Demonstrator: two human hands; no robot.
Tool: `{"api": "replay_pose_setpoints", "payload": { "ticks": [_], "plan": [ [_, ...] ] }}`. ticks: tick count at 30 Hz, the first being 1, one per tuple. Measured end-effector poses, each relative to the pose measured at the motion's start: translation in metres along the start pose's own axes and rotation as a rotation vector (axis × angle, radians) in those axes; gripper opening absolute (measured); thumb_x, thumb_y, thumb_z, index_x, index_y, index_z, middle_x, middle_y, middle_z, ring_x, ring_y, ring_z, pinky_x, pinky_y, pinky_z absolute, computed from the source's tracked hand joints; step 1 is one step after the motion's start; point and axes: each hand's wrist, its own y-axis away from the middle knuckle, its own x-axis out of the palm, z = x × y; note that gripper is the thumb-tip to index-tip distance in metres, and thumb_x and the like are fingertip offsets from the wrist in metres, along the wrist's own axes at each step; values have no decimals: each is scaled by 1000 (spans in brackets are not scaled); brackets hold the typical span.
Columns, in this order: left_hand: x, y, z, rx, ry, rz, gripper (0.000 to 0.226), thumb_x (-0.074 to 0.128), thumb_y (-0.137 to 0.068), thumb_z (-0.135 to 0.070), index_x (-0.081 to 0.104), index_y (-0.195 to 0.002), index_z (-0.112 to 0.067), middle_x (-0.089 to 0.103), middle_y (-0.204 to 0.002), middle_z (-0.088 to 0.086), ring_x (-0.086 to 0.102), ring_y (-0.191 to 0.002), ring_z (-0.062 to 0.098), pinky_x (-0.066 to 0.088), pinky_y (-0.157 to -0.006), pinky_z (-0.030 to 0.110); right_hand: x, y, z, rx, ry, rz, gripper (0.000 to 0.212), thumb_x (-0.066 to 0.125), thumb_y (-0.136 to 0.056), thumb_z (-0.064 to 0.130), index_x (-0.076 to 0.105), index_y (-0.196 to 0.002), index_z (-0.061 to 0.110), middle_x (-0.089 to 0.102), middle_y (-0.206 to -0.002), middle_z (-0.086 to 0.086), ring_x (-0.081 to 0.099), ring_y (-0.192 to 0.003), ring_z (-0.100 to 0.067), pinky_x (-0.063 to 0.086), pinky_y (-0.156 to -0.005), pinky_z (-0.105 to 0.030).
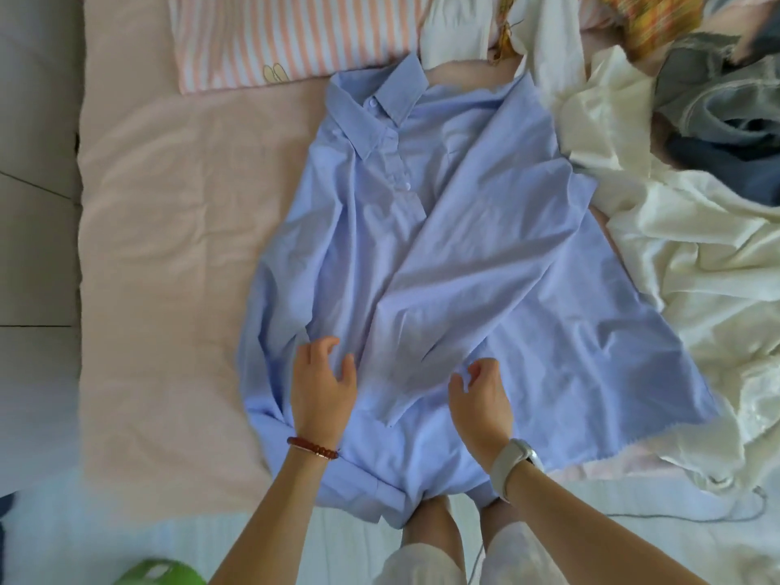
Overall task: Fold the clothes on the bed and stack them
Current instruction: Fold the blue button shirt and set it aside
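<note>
**Blue shirt spread on the bed, both hands at its hem**

Fingers [333, 344] of the left hand [321, 390] are loosely curled and spread, hovering over or lightly touching the lower left part of the shirt [443, 255]; I cannot tell whether they press the cloth, but they grip nothing. The right hand [481, 399] is over the lower middle of the shirt, its fingers bent inward near a raised crease; whether they pinch that crease is not clear from here.

That shirt, light blue with a collar and button placket, lies face up across the pink bed [160, 230], collar toward the striped pillow [287, 35], hem hanging over the near edge against the person's legs. Its left sleeve is folded along the side, cuff rolled near the left wrist.

A red bead bracelet [313, 447] sits on the left wrist, a white watch [513, 460] on the right. To the right of the shirt a heap of clothes [683, 230] lies crumpled: cream fabric touching the shirt's edge, grey and dark blue pieces further back, a yellow checked one at the top.
</note>
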Motion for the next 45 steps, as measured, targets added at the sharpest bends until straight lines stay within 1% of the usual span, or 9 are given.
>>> {"api": "replay_pose_setpoints", "payload": {
  "ticks": [5,10,16,18,19,26,30,36,45],
  "plan": [
    [-26,9,41,-455,-89,-189,65,70,-78,-27,43,-132,-4,40,-138,19,37,-125,38,32,-97,50,21,14,14,-588,219,111,29,47,-86,10,57,-112,5,57,-108,-11,52,-102,-31,43,-82,-36],
    [-61,7,76,-510,196,-88,31,54,-91,-15,44,-62,-8,52,-66,14,49,-72,33,32,-61,34,53,26,28,-663,354,462,35,39,-92,26,54,-123,15,59,-116,0,51,-112,-21,41,-89,-32],
    [-116,10,78,-512,719,-96,23,58,-87,-12,49,-67,-11,49,-66,4,46,-63,17,35,-57,28,110,76,42,-696,448,848,45,51,-92,31,42,-133,17,53,-127,-7,45,-119,-24,37,-94,-32],
    [-130,10,75,-512,802,-112,20,56,-90,-8,52,-71,-10,53,-68,2,51,-64,14,41,-56,23,120,88,52,-636,307,822,11,45,-95,23,51,-88,17,61,-95,-16,54,-93,-33,38,-75,-34],
    [-135,8,74,-491,793,-133,17,56,-90,-9,53,-73,-10,54,-70,2,52,-65,14,43,-56,23,120,90,57,-629,238,788,22,43,-96,18,43,-74,20,57,-78,-14,52,-81,-33,34,-69,-33],
    [-136,-17,16,-288,765,-238,17,62,-87,-9,48,-80,-17,52,-77,1,56,-65,9,51,-51,17,26,47,87,-678,-84,478,10,53,-92,10,57,-88,18,57,-72,-14,42,-61,-9,38,-62,-19],
    [-111,-31,-57,-99,848,-32,16,59,-88,-4,51,-81,-17,58,-70,2,59,-56,3,53,-59,20,-59,-4,93,-607,-55,254,15,56,-92,14,58,-77,14,51,-67,-3,42,-64,-5,36,-61,-15],
    [-45,-69,-84,174,325,84,10,56,-88,-6,63,-95,-2,65,-98,13,60,-96,28,41,-79,20,-139,-90,33,-144,257,-101,28,53,-91,27,60,-114,12,64,-111,-13,55,-107,-34,39,-87,-36],
    [1,-145,-64,396,-498,133,49,51,-92,-16,40,-140,-16,31,-150,5,20,-138,34,27,-102,49,-126,-116,-20,-138,455,-130,43,49,-93,26,43,-134,14,45,-136,-10,34,-127,-31,29,-101,-42]
  ]
}}
